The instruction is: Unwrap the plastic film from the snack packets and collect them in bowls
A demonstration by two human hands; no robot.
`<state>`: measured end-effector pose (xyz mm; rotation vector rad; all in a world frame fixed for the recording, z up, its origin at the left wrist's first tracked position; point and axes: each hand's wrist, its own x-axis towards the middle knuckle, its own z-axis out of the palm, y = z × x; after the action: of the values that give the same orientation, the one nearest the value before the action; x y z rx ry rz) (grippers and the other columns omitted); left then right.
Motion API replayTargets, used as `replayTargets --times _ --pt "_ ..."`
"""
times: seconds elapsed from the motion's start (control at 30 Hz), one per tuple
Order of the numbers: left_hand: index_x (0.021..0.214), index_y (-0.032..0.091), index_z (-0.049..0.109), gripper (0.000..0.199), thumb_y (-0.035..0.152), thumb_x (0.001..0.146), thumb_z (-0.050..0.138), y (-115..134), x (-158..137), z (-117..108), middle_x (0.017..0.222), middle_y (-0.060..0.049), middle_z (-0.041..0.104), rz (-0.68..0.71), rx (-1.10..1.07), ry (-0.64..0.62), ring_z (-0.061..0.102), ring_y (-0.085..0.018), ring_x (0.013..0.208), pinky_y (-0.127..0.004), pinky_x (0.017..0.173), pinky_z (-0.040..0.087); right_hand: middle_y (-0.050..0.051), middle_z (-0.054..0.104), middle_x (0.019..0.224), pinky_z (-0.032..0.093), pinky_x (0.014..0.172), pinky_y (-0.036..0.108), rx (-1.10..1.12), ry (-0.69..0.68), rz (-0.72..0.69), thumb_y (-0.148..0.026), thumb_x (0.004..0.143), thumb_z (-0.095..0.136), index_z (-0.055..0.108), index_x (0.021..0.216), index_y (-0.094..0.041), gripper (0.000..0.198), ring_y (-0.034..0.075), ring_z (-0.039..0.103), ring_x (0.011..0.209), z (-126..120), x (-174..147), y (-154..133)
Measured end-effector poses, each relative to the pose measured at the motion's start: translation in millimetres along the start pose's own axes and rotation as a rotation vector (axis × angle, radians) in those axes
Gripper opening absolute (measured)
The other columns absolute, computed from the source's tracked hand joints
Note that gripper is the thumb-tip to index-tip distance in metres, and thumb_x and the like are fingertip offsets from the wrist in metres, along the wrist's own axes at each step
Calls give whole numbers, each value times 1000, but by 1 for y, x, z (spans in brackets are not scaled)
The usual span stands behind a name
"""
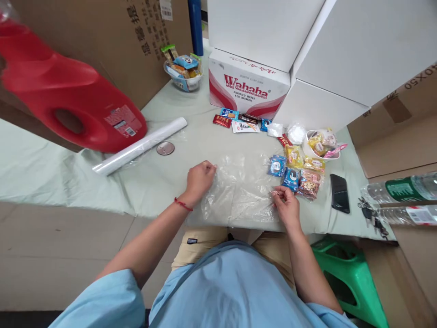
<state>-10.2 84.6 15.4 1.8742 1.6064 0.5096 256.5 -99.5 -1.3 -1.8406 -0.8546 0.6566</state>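
A clear plastic bag (241,191) lies spread on the pale green tablecloth (191,139), close to the front edge. My left hand (200,180), with a red cord at the wrist, pinches the bag's left side. At its right side my right hand (286,205) is closed on the bag between thumb and fingers. Just beyond my right hand sit blue snack packets (276,165), a brown cookie packet (309,183) and yellow packets (294,156). A roll of clear plastic bags (139,146) lies diagonally to the left, next to a round metal disc (165,148).
A red jug (75,100) stands at left. Behind are a snack-filled basket (184,79), a Wahaha carton (247,84) and a row of snacks (239,120). To the right are a white bowl (308,146), phone (340,193), keys (373,218), bottles (403,189) and green stool (355,282).
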Motion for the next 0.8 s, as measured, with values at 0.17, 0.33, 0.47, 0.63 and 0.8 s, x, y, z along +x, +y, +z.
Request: replayTargets --times 0.17,0.33,0.47,0.63,0.8 --pt "87 22 65 30 50 91 56 -35 5 -28 67 -1 60 -58 -148 154 58 -21 66 -34 71 45 4 75 88 60 75 40 -80 -18 -80 -51 87 71 70 105 -26 31 25 68 79 5 1 7" --pt "115 18 63 35 44 92 58 -30 -8 -54 115 -14 65 31 -48 406 63 -30 107 -46 100 50 11 72 112 59 89 51 -268 115 -315 -44 93 64 73 109 -29 23 32 67 100 8 6 -17" --pt "122 18 67 33 36 100 52 1 -23 -45 133 -18 65 342 146 330 53 -37 136 -59 119 36 12 71 123 49 111 57 -338 22 -519 -38 100 55 73 120 -33 27 34 62 123 25 10 -47" --pt "145 22 63 45 33 103 47 -8 -25 -7 161 -17 53 592 332 -40 40 -36 155 -66 130 13 13 59 154 40 123 57 -431 -390 -658 -36 101 58 64 144 -26 45 33 50 145 64 22 -50" --pt "163 26 42 57 43 109 35 -42 -20 -4 170 -16 40 478 319 -50 38 -34 158 -73 128 2 14 65 146 39 123 60 -491 -397 -585 -39 101 59 71 135 -25 39 34 53 142 63 45 -27"
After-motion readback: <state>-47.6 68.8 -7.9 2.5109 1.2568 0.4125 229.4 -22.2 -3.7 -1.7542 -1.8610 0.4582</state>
